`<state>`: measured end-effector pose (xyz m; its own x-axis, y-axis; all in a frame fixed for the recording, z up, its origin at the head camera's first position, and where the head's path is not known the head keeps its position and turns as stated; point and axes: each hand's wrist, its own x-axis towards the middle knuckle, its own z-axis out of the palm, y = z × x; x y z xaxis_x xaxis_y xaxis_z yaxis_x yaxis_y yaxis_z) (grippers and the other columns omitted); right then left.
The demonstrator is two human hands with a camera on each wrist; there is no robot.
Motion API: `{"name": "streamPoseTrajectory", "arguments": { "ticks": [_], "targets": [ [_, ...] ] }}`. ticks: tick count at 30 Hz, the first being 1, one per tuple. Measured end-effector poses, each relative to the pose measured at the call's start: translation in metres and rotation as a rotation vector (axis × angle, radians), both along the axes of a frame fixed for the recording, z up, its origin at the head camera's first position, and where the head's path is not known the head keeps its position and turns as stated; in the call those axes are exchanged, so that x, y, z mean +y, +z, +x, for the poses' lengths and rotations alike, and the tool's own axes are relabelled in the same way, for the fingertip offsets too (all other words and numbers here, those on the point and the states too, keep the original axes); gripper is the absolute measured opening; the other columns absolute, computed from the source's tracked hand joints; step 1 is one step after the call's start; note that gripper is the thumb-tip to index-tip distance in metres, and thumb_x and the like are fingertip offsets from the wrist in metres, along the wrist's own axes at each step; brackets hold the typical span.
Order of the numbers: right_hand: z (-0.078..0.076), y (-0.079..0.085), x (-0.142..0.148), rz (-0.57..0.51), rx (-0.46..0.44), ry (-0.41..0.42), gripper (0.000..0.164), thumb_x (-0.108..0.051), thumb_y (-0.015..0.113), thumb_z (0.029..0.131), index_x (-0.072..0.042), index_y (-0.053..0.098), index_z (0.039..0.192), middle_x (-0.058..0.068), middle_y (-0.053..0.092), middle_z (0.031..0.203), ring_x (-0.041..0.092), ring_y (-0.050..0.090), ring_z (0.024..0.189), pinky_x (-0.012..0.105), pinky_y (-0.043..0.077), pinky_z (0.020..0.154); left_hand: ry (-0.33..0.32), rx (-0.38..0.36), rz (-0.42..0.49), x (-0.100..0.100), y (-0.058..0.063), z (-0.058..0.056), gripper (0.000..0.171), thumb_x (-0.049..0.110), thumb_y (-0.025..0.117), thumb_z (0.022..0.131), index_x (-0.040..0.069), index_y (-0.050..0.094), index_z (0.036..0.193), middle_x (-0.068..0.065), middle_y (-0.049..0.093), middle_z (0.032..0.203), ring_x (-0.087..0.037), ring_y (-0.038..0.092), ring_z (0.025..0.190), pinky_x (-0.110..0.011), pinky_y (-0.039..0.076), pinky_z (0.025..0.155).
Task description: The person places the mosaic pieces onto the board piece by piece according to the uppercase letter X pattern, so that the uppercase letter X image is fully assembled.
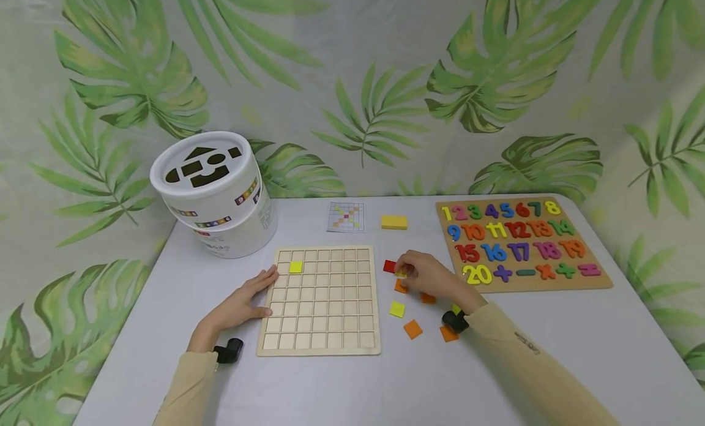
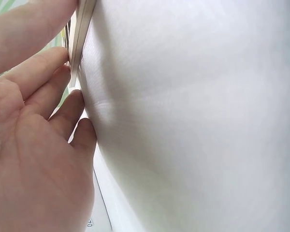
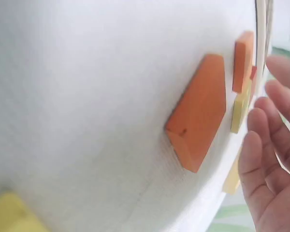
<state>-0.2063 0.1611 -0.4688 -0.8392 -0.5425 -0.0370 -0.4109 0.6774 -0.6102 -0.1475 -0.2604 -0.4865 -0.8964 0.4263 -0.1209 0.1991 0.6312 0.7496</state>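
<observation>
My left hand (image 1: 249, 302) rests at the left edge of a square wooden grid board (image 1: 264, 352), fingers fairly straight against its side. One yellow tile (image 1: 295, 267) sits in a cell near the board's upper left. To the right of the board, my right hand (image 1: 426, 274) reaches low over a yellow tile (image 3: 239, 113), its fingers loosely bent. In the right wrist view the thumb and fingers (image 3: 253, 152) stand apart, close above that tile. A red tile (image 1: 389, 266) and an orange tile (image 1: 400, 286) lie beside the fingertips.
More orange (image 1: 413, 329) and yellow (image 1: 397, 309) tiles lie around the right hand. A pattern card (image 1: 346, 217) and yellow block (image 1: 393, 222) lie behind the board. A white bucket (image 1: 215, 193) stands back left; a number puzzle board (image 1: 529, 282) is at right.
</observation>
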Motion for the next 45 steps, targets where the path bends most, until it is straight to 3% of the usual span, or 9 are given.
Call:
{"name": "streamPoseTrajectory", "arguments": {
  "ticks": [5, 9, 20, 31, 37, 45],
  "targets": [
    [0.009, 0.003, -0.003, 0.090, 0.039, 0.056, 0.019, -0.011, 0.077, 0.079, -0.010, 0.065, 0.094, -0.005, 0.055, 0.086, 0.013, 0.050, 0.079, 0.029, 0.049, 0.075, -0.004, 0.005, -0.001, 0.000, 0.001, -0.001, 0.082, 0.010, 0.074, 0.080, -0.003, 0.029, 0.147, -0.016, 0.015, 0.157, -0.042, 0.007, 0.142, -0.060, 0.008, 0.110],
    [0.009, 0.004, -0.008, 0.087, 0.055, 0.066, 0.020, -0.009, 0.077, 0.079, -0.008, 0.065, 0.095, -0.004, 0.056, 0.086, 0.013, 0.050, 0.078, 0.028, 0.049, 0.074, -0.005, 0.007, -0.006, 0.000, 0.002, 0.000, 0.082, 0.011, 0.074, 0.080, -0.004, 0.029, 0.147, -0.016, 0.015, 0.157, -0.042, 0.008, 0.142, -0.061, 0.009, 0.110],
    [-0.021, 0.007, -0.061, -0.043, 0.057, 0.103, 0.021, -0.006, 0.076, 0.080, -0.006, 0.065, 0.097, -0.002, 0.057, 0.089, 0.014, 0.051, 0.080, 0.027, 0.047, 0.072, -0.002, 0.008, 0.016, 0.000, 0.002, 0.003, 0.081, 0.012, 0.074, 0.080, -0.005, 0.031, 0.146, -0.018, 0.016, 0.156, -0.043, 0.008, 0.141, -0.060, 0.008, 0.110],
    [-0.034, 0.000, -0.103, 0.040, 0.095, 0.183, 0.016, -0.004, 0.075, 0.081, -0.008, 0.064, 0.092, -0.001, 0.057, 0.087, 0.015, 0.049, 0.080, 0.029, 0.045, 0.075, -0.002, 0.000, 0.014, 0.000, 0.001, 0.003, 0.081, 0.011, 0.073, 0.080, -0.005, 0.030, 0.146, -0.017, 0.015, 0.157, -0.043, 0.007, 0.141, -0.061, 0.008, 0.110],
    [-0.034, 0.002, -0.093, -0.007, 0.046, 0.142, 0.016, -0.004, 0.073, 0.083, -0.008, 0.064, 0.095, -0.002, 0.058, 0.089, 0.014, 0.050, 0.081, 0.027, 0.045, 0.075, -0.002, -0.002, 0.014, 0.000, 0.000, 0.002, 0.080, 0.011, 0.073, 0.081, -0.004, 0.030, 0.147, -0.016, 0.015, 0.157, -0.042, 0.007, 0.142, -0.061, 0.009, 0.110],
    [-0.026, 0.012, -0.036, -0.110, -0.011, 0.001, 0.012, -0.003, 0.069, 0.085, -0.003, 0.065, 0.097, 0.000, 0.059, 0.084, 0.017, 0.053, 0.078, 0.029, 0.049, 0.069, 0.013, -0.015, 0.002, 0.002, 0.003, 0.001, 0.080, 0.007, 0.073, 0.081, -0.003, 0.029, 0.147, -0.015, 0.014, 0.157, -0.040, 0.006, 0.143, -0.059, 0.008, 0.111]
  ]
}}
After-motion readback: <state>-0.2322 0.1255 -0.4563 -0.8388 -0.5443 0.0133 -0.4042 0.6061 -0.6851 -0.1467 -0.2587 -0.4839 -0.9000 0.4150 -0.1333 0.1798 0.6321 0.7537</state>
